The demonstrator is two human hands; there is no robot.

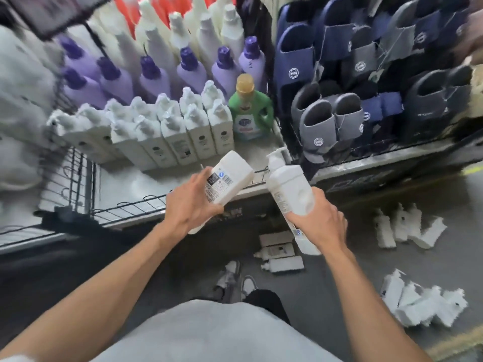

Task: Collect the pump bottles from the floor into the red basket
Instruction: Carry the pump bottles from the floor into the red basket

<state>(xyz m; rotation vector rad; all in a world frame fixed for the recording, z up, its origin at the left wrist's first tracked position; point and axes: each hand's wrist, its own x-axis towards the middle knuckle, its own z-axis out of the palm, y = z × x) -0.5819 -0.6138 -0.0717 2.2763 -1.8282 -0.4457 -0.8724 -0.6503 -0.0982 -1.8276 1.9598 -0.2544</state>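
Pump bottles [424,303] lie in heaps on the floor [317,291] to the right, with a small stack [281,253] by the shoes [230,279], just below the right hand [320,222]; that hand is the nearer to all of them. Both hands are full, though: the right grip is clamped round a white bottle [290,188] whose pump head points up toward the shelf [146,184] edge, and the left hand [192,209] has its grip clamped round another bottle [231,177], flat base up, its long axis leaning the same way. The red basket is out of view, so which way it lies from either grip cannot be told.
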